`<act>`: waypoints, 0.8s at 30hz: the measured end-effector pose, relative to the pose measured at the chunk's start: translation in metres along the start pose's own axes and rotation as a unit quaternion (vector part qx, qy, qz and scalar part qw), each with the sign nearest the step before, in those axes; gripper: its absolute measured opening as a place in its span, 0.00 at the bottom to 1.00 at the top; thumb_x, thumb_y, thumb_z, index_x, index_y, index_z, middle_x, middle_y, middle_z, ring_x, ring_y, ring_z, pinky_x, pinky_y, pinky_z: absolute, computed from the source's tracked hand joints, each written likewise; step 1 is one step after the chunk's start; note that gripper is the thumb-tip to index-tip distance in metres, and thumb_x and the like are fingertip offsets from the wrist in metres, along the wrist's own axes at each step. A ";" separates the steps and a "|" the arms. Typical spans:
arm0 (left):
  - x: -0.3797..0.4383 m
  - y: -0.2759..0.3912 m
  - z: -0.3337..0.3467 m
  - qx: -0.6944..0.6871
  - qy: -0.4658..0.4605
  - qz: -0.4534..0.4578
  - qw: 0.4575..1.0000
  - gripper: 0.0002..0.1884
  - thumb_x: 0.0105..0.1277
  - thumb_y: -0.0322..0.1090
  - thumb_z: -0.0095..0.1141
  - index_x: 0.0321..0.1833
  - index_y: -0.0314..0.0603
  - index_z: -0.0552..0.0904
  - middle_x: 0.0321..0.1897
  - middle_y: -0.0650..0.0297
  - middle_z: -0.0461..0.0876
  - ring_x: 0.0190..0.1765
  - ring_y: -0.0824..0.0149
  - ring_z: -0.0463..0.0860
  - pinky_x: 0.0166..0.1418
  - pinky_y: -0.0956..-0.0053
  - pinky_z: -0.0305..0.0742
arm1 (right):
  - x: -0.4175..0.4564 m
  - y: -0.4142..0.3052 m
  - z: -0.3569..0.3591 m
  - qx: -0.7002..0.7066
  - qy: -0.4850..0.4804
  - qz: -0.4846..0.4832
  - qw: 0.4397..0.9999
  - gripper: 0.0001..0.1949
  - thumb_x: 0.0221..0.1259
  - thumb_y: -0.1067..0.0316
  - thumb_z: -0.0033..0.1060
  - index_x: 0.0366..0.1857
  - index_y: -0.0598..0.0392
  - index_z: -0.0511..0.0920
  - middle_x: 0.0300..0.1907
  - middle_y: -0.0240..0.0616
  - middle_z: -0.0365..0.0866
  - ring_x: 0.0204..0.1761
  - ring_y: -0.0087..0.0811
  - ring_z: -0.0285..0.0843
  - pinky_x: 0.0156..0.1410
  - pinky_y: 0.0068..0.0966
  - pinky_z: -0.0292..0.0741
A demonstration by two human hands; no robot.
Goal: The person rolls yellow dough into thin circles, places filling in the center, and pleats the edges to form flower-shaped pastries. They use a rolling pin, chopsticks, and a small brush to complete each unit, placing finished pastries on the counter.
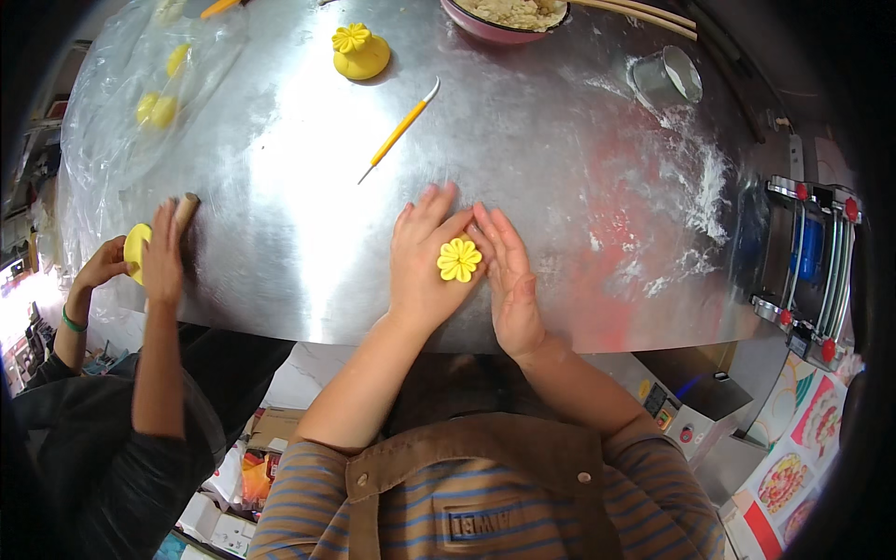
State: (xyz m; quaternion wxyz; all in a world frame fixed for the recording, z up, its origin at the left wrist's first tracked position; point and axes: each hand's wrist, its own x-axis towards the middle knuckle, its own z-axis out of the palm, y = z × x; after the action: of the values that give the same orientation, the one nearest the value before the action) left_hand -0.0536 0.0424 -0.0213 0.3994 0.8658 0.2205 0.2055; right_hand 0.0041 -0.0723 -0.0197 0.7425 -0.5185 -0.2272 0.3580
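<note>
My left hand (423, 262) is curled round a yellow dough piece (459, 260) just above the metal tabletop. Only the dough's pleated, flower-shaped top shows between thumb and forefinger; its lower body is hidden. Close against it on the right, my right hand (514, 294) is held on edge, fingers extended, its fingertips near those of the left. Beyond both hands lies a modelling tool (400, 131) with a yellow handle, a curved white tip and a thin dark point. Farther off stands a yellow pouch-shaped dough bun (360, 57) with a similar flower top.
At the left, another person's hands (162, 259) work a flat yellow dough disc (137, 253) beside a wooden rolling pin (187, 210). Plastic sheeting (105, 154) covers yellow dough pieces. A pink bowl (490, 24) of crumbly filling, chopsticks (644, 14) and a floury metal cup (665, 75) stand at the back.
</note>
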 end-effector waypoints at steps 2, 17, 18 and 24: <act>-0.001 -0.002 0.008 -0.053 0.040 -0.006 0.998 0.13 0.54 0.33 0.64 0.42 0.38 0.82 0.51 0.55 0.82 0.59 0.52 0.77 0.66 0.52 0.64 | 0.001 0.000 0.003 0.051 0.040 0.022 0.998 0.38 0.70 0.37 0.26 0.72 0.62 0.48 0.73 0.53 0.50 0.74 0.43 0.49 0.77 0.36 0.44; -0.014 0.059 -0.053 -0.067 0.009 0.059 0.996 0.21 0.57 0.45 0.64 0.49 0.41 0.81 0.64 0.51 0.71 0.65 0.50 0.71 0.68 0.54 0.60 | 0.023 -0.085 0.015 0.361 -0.083 0.403 0.837 0.36 0.71 0.37 0.22 0.63 0.64 0.62 0.62 0.43 0.68 0.65 0.33 0.66 0.70 0.32 0.62; -0.015 0.066 -0.053 -0.080 0.055 0.041 0.994 0.19 0.57 0.42 0.64 0.47 0.39 0.82 0.61 0.51 0.74 0.62 0.51 0.74 0.67 0.55 0.62 | 0.018 -0.089 0.023 0.362 -0.043 0.382 0.849 0.34 0.72 0.39 0.23 0.64 0.61 0.62 0.62 0.42 0.67 0.65 0.33 0.65 0.70 0.33 0.62; -0.019 0.088 -0.072 -0.052 0.142 0.044 0.988 0.13 0.52 0.32 0.68 0.39 0.35 0.84 0.59 0.45 0.75 0.58 0.50 0.78 0.60 0.62 0.72 | 0.013 -0.087 0.036 0.303 -0.102 0.432 0.843 0.31 0.74 0.43 0.23 0.65 0.58 0.62 0.63 0.43 0.68 0.67 0.35 0.64 0.72 0.36 0.60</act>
State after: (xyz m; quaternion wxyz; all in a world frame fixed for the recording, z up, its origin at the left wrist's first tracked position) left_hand -0.0881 0.0238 0.0875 0.3990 0.8149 0.2259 0.3546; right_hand 0.0128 -0.0584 0.0743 0.6057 -0.2737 0.0651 0.7443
